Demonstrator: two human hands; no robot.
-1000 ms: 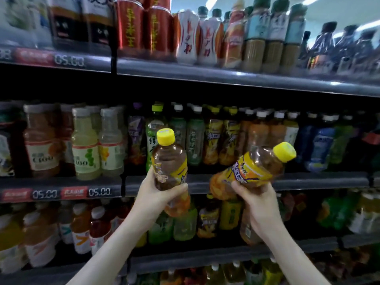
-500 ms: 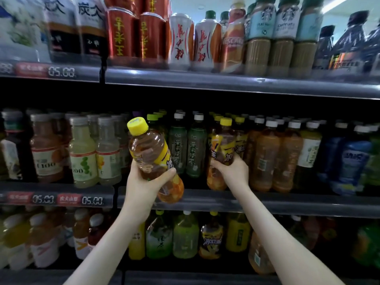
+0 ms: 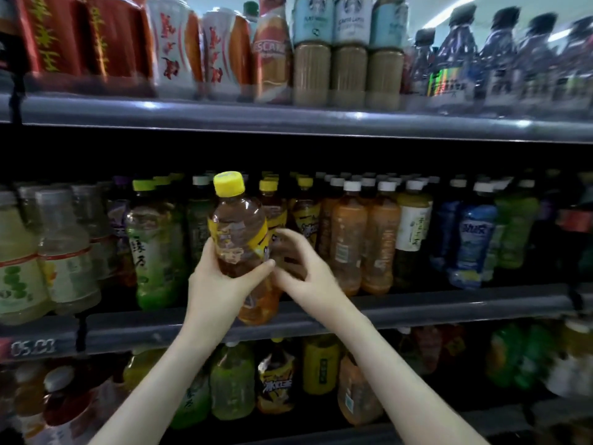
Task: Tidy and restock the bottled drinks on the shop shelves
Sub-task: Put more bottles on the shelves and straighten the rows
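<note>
Holds one tea bottle [image 3: 239,239] upright in the left hand [image 3: 218,287], fingers [image 3: 208,252] wrapped round its lower half, just in front of the middle shelf [image 3: 417,308] at its front edge, before the row of yellow-capped bottles [image 3: 301,216]. Has the right hand [image 3: 305,277] just beside the bottle, fingers loose and spread, gripping nothing as far as the blur shows. Looks like the putting-back step: next probably calls for lifting the bottle over the front edge and standing it in its own row without bumping the ones beside it.
</note>
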